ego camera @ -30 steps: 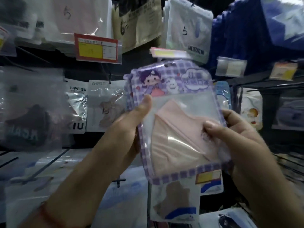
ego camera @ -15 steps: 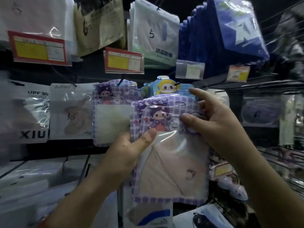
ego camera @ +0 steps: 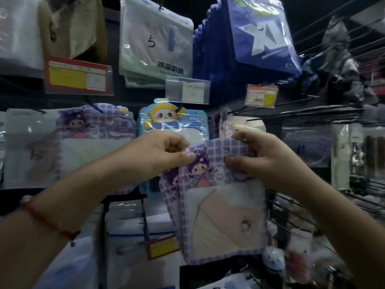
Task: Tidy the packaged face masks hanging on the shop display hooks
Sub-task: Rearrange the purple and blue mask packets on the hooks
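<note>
Hands up at the rack now, both on the same item: a purple-checked plastic mask packet (ego camera: 220,197) with a cartoon girl printed on its header and a pale pink mask showing through the clear window. The left hand (ego camera: 158,151) pinches the header's upper left corner, thumb in front and fingers curled behind; the right hand (ego camera: 258,155) pinches the upper right, thumb pressed on the print, fingers folded over the top edge. So both grips are narrow and closed on the packet, and a second matching packet seems to sit just behind it, peeking out at the lower left. The packet hangs long-axis vertical, straight down from the two grips, its hang slot up between the thumbs. That slot is what matters here. Up and slightly behind the right hand, a black wire display hook (ego camera: 239,110) juts out from the rack's upper rail, with more purple-checked packets (ego camera: 226,126) already hanging there, partly hidden. To my eye the slot lies below and in front of that hook's tip, and the right hand is the nearer one, so the threading looks like a lift and a push away from the body. Whether the slot is already lined up, I can't tell. Leftward along the same rail hang a blue panda-print packet (ego camera: 173,122) and another purple-checked packet (ego camera: 95,130); above them, a red-and-yellow price tag (ego camera: 78,77).
</note>
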{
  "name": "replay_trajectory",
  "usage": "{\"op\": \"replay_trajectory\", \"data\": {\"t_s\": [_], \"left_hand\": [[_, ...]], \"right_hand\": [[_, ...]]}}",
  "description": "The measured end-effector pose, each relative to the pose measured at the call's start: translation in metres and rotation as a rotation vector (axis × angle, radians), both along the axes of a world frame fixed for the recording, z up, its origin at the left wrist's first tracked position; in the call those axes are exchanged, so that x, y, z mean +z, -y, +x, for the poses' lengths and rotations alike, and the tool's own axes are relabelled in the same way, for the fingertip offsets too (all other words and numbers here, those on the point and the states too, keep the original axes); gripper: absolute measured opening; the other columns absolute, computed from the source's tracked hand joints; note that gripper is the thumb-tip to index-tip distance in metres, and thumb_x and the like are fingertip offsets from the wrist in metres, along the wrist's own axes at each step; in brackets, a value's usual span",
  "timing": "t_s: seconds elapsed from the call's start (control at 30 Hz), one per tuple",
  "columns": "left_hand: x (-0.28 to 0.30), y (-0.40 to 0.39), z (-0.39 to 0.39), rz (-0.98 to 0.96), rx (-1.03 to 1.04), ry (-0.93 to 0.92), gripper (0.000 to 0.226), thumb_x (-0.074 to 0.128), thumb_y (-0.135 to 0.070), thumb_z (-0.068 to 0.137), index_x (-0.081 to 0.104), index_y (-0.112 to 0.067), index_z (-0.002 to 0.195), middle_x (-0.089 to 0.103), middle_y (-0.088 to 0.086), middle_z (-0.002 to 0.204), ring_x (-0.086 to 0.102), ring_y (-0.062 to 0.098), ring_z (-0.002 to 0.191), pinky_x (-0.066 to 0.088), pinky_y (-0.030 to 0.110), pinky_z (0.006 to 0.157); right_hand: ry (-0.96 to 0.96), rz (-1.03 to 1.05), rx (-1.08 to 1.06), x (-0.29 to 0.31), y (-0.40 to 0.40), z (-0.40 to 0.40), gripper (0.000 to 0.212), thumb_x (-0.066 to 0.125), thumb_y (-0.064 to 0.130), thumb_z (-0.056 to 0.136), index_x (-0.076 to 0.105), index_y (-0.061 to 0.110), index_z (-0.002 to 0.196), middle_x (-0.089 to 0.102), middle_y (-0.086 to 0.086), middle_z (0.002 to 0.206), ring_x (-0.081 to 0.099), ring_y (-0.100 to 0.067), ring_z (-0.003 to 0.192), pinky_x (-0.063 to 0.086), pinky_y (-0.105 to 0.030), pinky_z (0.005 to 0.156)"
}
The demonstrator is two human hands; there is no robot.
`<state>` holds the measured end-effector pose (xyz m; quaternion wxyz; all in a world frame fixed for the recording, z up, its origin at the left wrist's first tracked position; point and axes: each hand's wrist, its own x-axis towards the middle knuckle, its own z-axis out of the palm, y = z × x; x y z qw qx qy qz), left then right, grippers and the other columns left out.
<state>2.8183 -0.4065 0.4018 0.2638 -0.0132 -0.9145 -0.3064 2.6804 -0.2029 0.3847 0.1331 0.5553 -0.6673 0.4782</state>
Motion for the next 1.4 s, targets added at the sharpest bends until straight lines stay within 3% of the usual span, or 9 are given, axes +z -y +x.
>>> {"op": "replay_trajectory", "data": {"t_s": [0.1,0.2,0.3,0.43,0.6,0.73,0.93,1.13,1.4], "left_hand": [[0.006,-0.017,-0.021,-0.051,0.021,-0.039,0.023,0.072,-0.044,0.082,0.069,-0.021,0.080,0.068,-0.003,0.071,0.056,0.005,0.063,0.046,0.028,0.066],[0.010,-0.032,-0.039,-0.061,0.039,-0.097,0.041,0.073,-0.057,0.067,0.068,-0.018,0.080,0.071,0.010,0.079,0.057,0.013,0.064,0.048,0.035,0.066],[0.014,-0.046,-0.055,-0.043,0.054,-0.145,0.038,0.072,-0.055,0.070,0.070,-0.019,0.084,0.074,0.008,0.081,0.062,0.014,0.067,0.050,0.031,0.067],[0.014,-0.052,-0.079,-0.160,0.173,-0.293,0.018,0.069,-0.044,0.084,0.074,-0.029,0.092,0.075,-0.011,0.080,0.070,0.003,0.072,0.054,0.019,0.062],[0.010,-0.065,-0.108,-0.345,0.260,-0.430,0.037,0.065,-0.045,0.089,0.068,-0.031,0.123,0.058,-0.032,0.093,0.054,-0.027,0.082,0.038,-0.005,0.073],[0.012,-0.068,-0.127,-0.429,0.288,-0.479,0.031,0.058,-0.036,0.098,0.067,-0.025,0.126,0.066,-0.013,0.109,0.055,-0.014,0.081,0.038,-0.003,0.074],[0.022,-0.068,-0.131,-0.367,0.341,-0.562,0.042,0.056,-0.012,0.094,0.062,-0.027,0.133,0.061,-0.010,0.109,0.057,0.000,0.091,0.040,0.001,0.080],[0.020,-0.070,-0.141,-0.472,0.396,-0.729,0.037,0.062,-0.013,0.094,0.065,-0.025,0.129,0.066,-0.010,0.113,0.057,0.000,0.100,0.038,0.000,0.085],[0.024,-0.071,-0.153,-0.498,0.372,-0.879,0.028,0.061,-0.010,0.096,0.070,-0.015,0.123,0.064,-0.007,0.100,0.058,0.002,0.090,0.039,0.003,0.078]], "right_hand": [[-0.040,-0.015,-0.046,0.004,-0.018,-0.023,0.011,0.076,0.019,0.084,0.066,0.018,0.090,0.072,0.001,0.082,0.071,-0.017,0.072,0.059,-0.035,0.067],[-0.100,-0.010,-0.074,0.009,-0.038,-0.046,0.014,0.075,0.021,0.085,0.064,0.023,0.077,0.067,0.011,0.070,0.063,-0.004,0.061,0.050,-0.023,0.057],[-0.185,0.039,-0.154,0.006,-0.054,-0.070,0.013,0.073,0.029,0.086,0.064,0.025,0.077,0.065,0.012,0.070,0.061,-0.006,0.062,0.051,-0.029,0.058],[-0.391,0.109,-0.315,0.002,-0.060,-0.096,0.015,0.064,0.037,0.089,0.068,0.024,0.094,0.067,0.011,0.089,0.064,-0.014,0.080,0.054,-0.040,0.072],[-0.634,0.084,-0.358,0.017,-0.052,-0.117,0.029,0.050,0.035,0.096,0.066,0.017,0.113,0.059,0.003,0.130,0.059,-0.022,0.109,0.051,-0.038,0.089],[-0.797,0.147,-0.338,0.029,-0.039,-0.129,0.024,0.046,0.038,0.097,0.063,0.022,0.101,0.034,-0.003,0.155,0.045,-0.028,0.132,0.046,-0.041,0.100],[-1.031,0.045,-0.327,0.035,-0.034,-0.136,0.023,0.046,0.031,0.096,0.063,0.016,0.096,0.039,-0.013,0.146,0.030,-0.029,0.141,0.029,-0.041,0.114],[-1.079,0.034,-0.332,0.042,-0.035,-0.137,0.023,0.046,0.028,0.093,0.065,0.014,0.094,0.036,-0.018,0.152,0.023,-0.034,0.147,0.026,-0.050,0.117],[-1.077,0.042,-0.327,0.043,-0.037,-0.138,0.021,0.050,0.029,0.092,0.065,0.015,0.090,0.021,-0.018,0.160,0.008,-0.031,0.151,0.015,-0.043,0.122]]}}
